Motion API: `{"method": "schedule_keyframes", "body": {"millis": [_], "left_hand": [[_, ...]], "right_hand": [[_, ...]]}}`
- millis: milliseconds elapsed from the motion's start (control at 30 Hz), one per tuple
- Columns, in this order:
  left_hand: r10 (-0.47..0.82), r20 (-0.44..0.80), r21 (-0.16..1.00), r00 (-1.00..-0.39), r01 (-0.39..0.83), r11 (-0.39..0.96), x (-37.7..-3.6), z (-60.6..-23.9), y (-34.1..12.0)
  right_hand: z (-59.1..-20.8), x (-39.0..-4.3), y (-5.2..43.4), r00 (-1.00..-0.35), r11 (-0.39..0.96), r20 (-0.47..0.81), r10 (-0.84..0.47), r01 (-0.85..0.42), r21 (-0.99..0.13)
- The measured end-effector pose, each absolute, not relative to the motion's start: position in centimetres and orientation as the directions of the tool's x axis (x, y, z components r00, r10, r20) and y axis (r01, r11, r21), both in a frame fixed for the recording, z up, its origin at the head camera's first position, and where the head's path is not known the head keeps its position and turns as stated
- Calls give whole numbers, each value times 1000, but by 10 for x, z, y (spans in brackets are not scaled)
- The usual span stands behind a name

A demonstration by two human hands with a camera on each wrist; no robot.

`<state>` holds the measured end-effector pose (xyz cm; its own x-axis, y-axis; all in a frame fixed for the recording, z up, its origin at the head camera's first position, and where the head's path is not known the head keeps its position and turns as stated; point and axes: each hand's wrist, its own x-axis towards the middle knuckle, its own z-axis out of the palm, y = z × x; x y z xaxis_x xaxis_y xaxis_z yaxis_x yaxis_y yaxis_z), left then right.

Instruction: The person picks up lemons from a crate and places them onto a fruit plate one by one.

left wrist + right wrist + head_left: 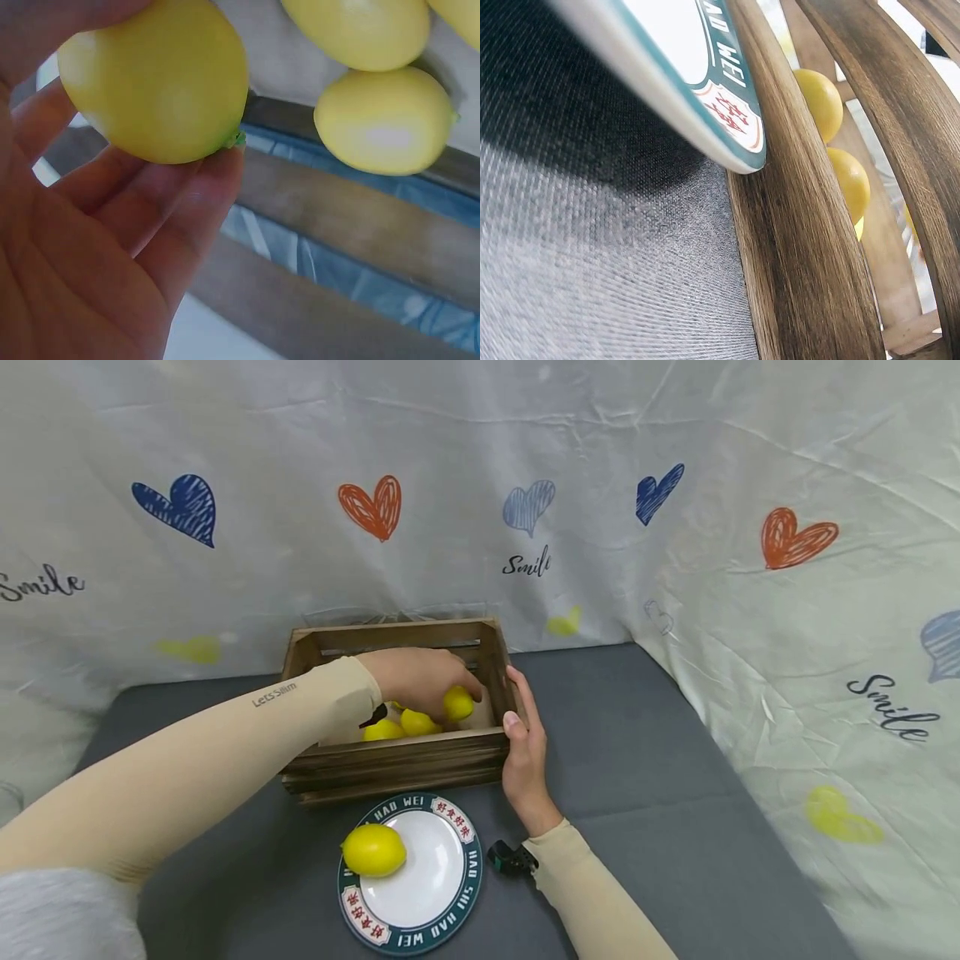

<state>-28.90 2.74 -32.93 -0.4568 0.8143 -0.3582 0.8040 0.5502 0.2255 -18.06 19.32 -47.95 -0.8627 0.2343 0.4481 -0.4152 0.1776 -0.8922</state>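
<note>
A smooth yellow lemon (pixel 458 702) sits inside the slatted dark-brown wooden crate (pixel 397 764), towards its right end, and is grasped by the left hand (pixel 416 677). The left wrist view shows the fingers (pixel 161 217) curled under the fruit, with its small green tip resting at a fingertip. Two further yellow lemons (pixel 401 725) lie on the pale crate floor just beside the held one, towards the front wall; the left wrist view also shows loose lemons close by, against the crate's slats.

The right hand (pixel 525 752) rests against the outside of the crate's right end wall, fingers straight and laid flat along the wood, thumb at the front corner; it grasps nothing. A small black device (pixel 512 858) is strapped at the right wrist.

In front of the crate, near its front wall, stands a round white plate with a teal lettered rim (pixel 442 902). One yellow lemon (pixel 373 850) lies on the left part of the plate, overlapping the rim.

All items rest on a counter covered in grey fabric (pixel 660 793). A white cloth printed with hearts and the word "Smile" (pixel 675 527) hangs behind and to the right.
</note>
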Motion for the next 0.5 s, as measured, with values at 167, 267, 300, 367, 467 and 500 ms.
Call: {"method": "schedule_keyframes", "body": {"millis": [167, 267, 300, 367, 467, 500], "left_hand": [[810, -322, 205, -489, 800, 564, -276, -312, 8], [800, -309, 197, -514, 789, 582, -268, -300, -3], [797, -304, 195, -522, 785, 588, -265, -296, -7], [790, -293, 192, -538, 777, 600, -259, -290, -14], [781, -284, 192, -556, 765, 614, -249, -282, -25], [779, -281, 189, -561, 763, 618, -246, -279, -28]], "right_hand": [[-478, -179, 193, -866, 170, 444, 232, -413, -895], [-479, -180, 193, -866, 158, 444, 229, -418, -895], [-479, -180, 193, -866, 156, 445, 227, -418, -895], [-479, -180, 193, -867, 150, 444, 225, -420, -895], [-478, -179, 192, -866, 154, 445, 230, -419, -895], [-478, -179, 191, -865, 158, 445, 232, -418, -895]]}}
